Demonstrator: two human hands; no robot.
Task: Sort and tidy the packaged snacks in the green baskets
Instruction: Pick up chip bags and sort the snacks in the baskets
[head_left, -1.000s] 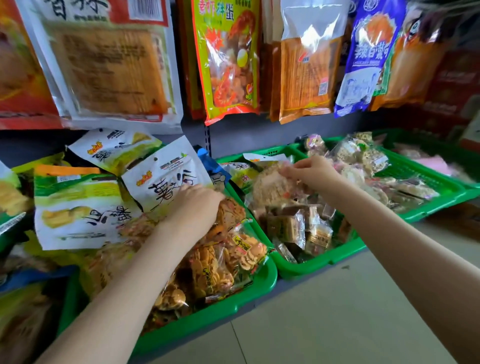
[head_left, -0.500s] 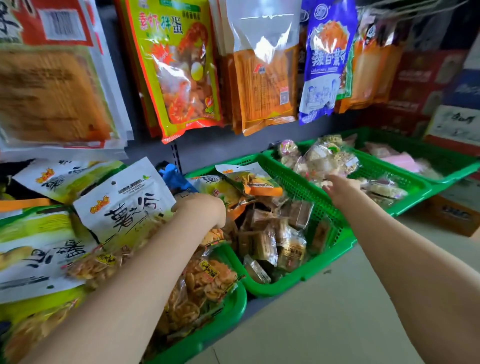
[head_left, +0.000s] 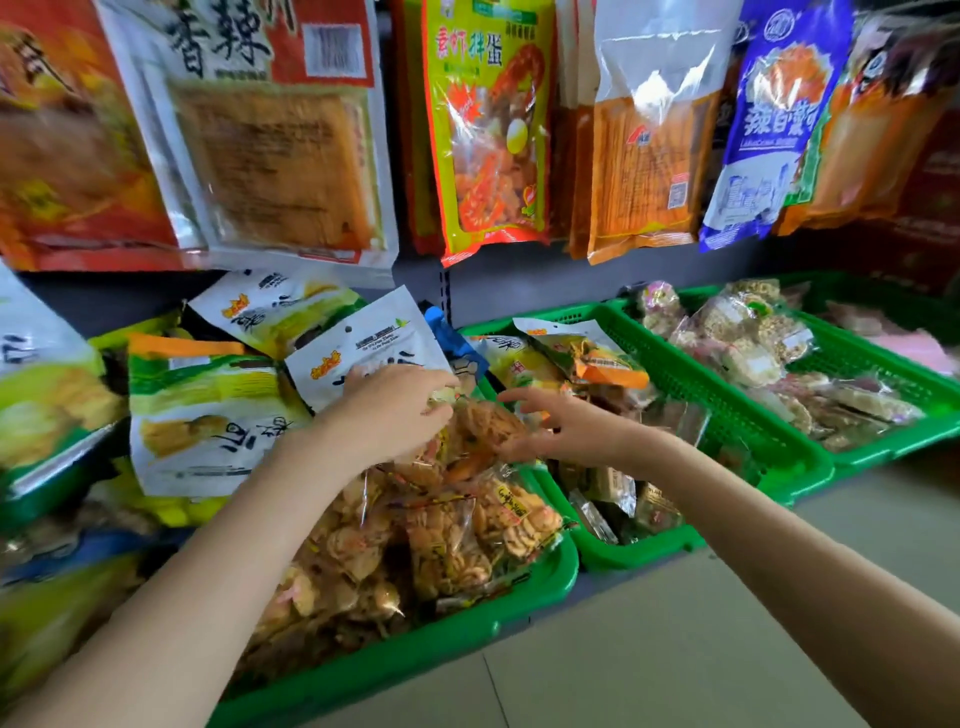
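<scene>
Two bare hands meet over the nearest green basket (head_left: 467, 631), both on one clear bag of round fried crackers (head_left: 483, 431) that lies on top of the heap there. The left hand (head_left: 397, 410) comes in from the lower left with its fingers curled over the bag's upper left corner, gripping it. The right hand (head_left: 561, 428) reaches across from the right with fingers spread and bent, thumb low, closing round the bag's right edge; the picture is blurred there, so how firmly it holds I cannot tell. Under the bag more clear packs of the same golden crackers (head_left: 452, 540) fill the basket to its rim. Behind the left hand a white pouch with black brush lettering (head_left: 363, 343) leans against other white and green chip bags (head_left: 208, 415) stacked to the left. The second green basket (head_left: 727, 415), touching the first on its right, holds small square wrapped sweets (head_left: 618, 488) near its front and an orange and yellow packet (head_left: 587, 353) at the back. A third green basket (head_left: 883, 447) further right carries clear packs of puffed grain bars (head_left: 748, 332). Above them large snack pouches hang in a row, among them a yellow-green shrimp and egg pouch (head_left: 488, 130) and a blue pouch (head_left: 769, 119).
</scene>
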